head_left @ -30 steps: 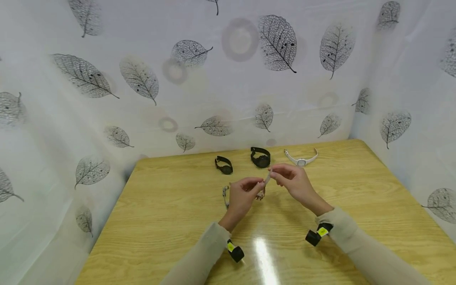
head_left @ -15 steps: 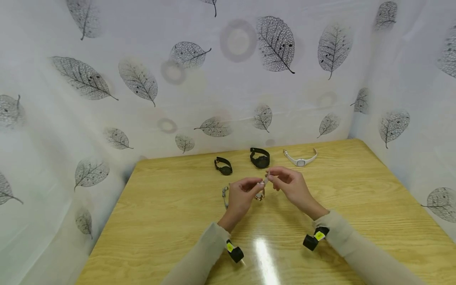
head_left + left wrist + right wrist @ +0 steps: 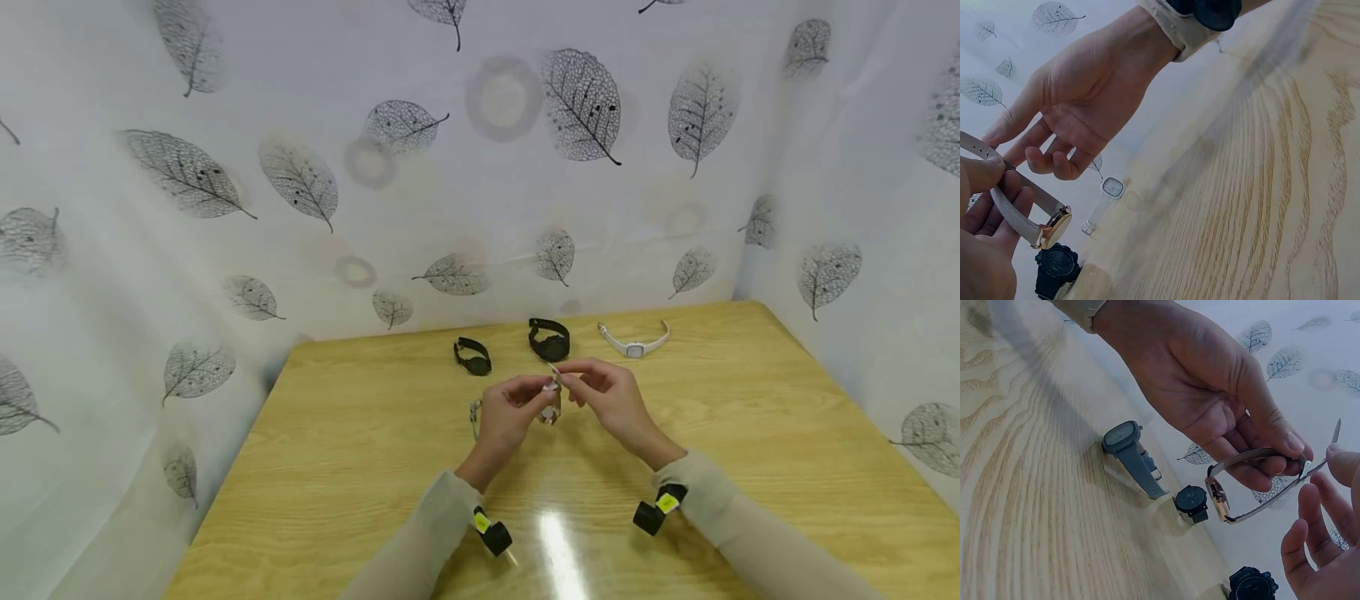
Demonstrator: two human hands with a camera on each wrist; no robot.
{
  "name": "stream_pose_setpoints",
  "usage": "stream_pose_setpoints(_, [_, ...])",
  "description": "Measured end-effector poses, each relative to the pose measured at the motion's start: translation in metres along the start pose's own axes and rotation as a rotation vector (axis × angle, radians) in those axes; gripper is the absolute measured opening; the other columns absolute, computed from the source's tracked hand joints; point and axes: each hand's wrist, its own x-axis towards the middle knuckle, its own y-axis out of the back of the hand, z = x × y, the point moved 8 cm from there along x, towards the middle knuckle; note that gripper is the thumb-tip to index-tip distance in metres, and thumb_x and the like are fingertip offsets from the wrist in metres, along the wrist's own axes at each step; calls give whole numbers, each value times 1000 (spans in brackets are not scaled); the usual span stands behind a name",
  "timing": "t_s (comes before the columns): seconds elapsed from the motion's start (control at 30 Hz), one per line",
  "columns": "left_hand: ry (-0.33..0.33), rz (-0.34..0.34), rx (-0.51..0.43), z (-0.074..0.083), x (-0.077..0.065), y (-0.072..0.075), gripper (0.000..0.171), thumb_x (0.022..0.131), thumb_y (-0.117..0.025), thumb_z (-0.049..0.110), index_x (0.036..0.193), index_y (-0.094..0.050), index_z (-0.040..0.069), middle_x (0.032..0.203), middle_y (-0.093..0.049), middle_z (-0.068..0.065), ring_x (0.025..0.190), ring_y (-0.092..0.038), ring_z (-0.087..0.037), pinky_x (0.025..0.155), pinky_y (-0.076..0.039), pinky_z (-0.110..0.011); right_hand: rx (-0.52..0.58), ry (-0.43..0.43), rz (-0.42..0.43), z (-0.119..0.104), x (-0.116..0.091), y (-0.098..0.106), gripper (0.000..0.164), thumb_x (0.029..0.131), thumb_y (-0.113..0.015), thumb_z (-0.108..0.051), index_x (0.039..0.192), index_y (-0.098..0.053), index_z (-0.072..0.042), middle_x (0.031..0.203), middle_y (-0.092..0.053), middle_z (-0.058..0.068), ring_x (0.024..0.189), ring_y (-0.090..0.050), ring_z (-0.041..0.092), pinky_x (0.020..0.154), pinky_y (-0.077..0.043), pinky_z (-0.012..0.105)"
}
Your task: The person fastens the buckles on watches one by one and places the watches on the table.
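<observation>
A wristwatch (image 3: 1217,497) is held up off the table, near the middle of the head view. It has a thin rose-gold case and a smooth pale grey strap (image 3: 1017,217), bent into a loop; a few small holes pierce the strap in the left wrist view. The case hangs tilted on its side. The left hand (image 3: 507,417) pinches the strap near a small bright metal piece, while the right hand (image 3: 615,402) grips the strap's end between thumb and fingers, the narrow tip jutting above the thumb.

The wooden table (image 3: 337,492) has its far edge just behind a row of a small black watch (image 3: 474,358), a larger black watch (image 3: 553,346) and a white watch (image 3: 635,349), with a leaf-print curtain (image 3: 450,200) behind. A rounded corner shows at right of center. Another watch (image 3: 475,417) sits just left of the left hand, partly hidden. Wood spreads widely at either side, and between the forearms down to the frame's bottom.
</observation>
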Motion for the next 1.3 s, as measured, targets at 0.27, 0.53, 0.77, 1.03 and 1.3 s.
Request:
stream_pose_setpoints(0.27, [40,-12,-30,-1,-1,1,21,92,-79,10,112,-77,1,108,-76,-14,92,-73,-18,79,-61,-25,-5,10,-12,-6,2,-1,20,100,-70,-16,118,-75,-9,104,-74,12,78,-66,21,68,-60,35])
stream_pose_setpoints(0.53, [49,40,1,-2,-3,8,25,90,-81,13,113,-78,4,107,-77,-10,94,-75,-20,80,-62,-29,-30,54,22,-16,0,1,18,99,-71,-11,116,-76,-9,85,-70,10,72,-62,21,59,-54,30])
stream_pose_setpoints(0.77, [10,113,0,3,-3,18,23,88,-83,13,107,-79,1,102,-78,-10,89,-76,-23,76,-63,-32,-52,168,1,-29,0,0,17,99,-70,-6,114,-77,-8,104,-74,12,76,-64,18,63,-54,25])
stream_pose_setpoints(1.03, [-26,107,-49,4,-4,25,20,88,-83,11,104,-79,0,98,-78,-15,82,-74,-38,65,-63,-31,-238,274,-41,-34,0,-2,18,97,-73,-7,110,-79,-17,113,-74,-1,87,-67,11,66,-54,24])
stream_pose_setpoints(1.3, [0,96,-16,7,-5,29,20,88,-84,17,102,-80,3,98,-78,-11,89,-68,-54,65,-62,-29,-359,375,-70,-42,1,-6,19,93,-76,-6,107,-79,-20,109,-75,-2,74,-59,8,59,-48,26])
